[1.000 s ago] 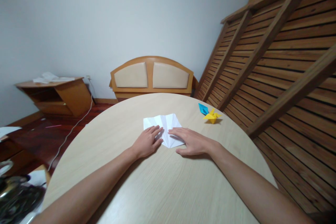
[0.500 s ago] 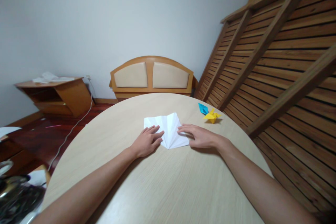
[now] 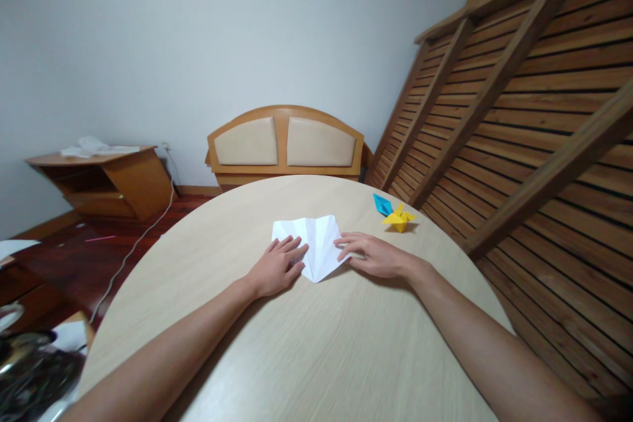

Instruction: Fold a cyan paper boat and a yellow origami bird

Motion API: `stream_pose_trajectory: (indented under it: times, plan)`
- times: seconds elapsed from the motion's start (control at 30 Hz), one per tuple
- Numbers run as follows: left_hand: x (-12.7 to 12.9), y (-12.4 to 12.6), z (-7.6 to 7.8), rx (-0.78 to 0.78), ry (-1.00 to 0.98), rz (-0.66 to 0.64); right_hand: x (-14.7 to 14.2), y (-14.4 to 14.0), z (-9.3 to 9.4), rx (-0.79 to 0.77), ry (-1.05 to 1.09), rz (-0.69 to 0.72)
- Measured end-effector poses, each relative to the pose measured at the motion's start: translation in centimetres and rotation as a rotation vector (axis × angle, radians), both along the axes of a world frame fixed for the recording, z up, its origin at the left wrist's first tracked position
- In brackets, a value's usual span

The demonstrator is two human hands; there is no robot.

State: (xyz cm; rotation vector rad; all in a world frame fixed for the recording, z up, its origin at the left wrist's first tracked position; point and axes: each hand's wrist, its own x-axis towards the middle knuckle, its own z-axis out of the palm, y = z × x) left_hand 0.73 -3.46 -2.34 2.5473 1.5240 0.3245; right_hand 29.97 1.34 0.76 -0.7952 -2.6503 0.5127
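Note:
A white sheet of paper (image 3: 319, 244) with creases fanning out from its near point lies on the round table. My left hand (image 3: 279, 267) rests flat across the paper's left part, fingers spread and pressing it down. At the right side of the sheet, my right hand (image 3: 373, 256) has its fingers on the edge, which is raised a little off the table; the thumb is partly hidden. Beyond the right hand are a yellow folded paper bird (image 3: 399, 218) and a blue folded paper piece (image 3: 382, 205), close together.
The round wooden table (image 3: 277, 362) fills the foreground. A padded headboard (image 3: 285, 138) stands behind it against the wall. Wooden slats (image 3: 519, 145) lean on the right. To the left are a low cabinet (image 3: 141, 184) and a white cable (image 3: 133, 247) on the floor.
The paper's right edge has come up and inward with my right hand's fingers, and the sheet has shifted slightly. My left hand stays almost where it was.

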Motion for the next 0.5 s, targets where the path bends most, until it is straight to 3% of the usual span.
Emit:
stream_pose_trajectory:
  times: [0.27, 0.5]
  plan:
    - [-0.3, 0.0, 0.1, 0.007, -0.016, -0.086, -3.1, -0.7, -1.0, 0.101, 0.023, -0.165]
    - [-0.2, -0.1, 0.3, 0.019, -0.018, -0.131, -5.0, -0.9, -2.2, 0.165, 0.088, -0.187]
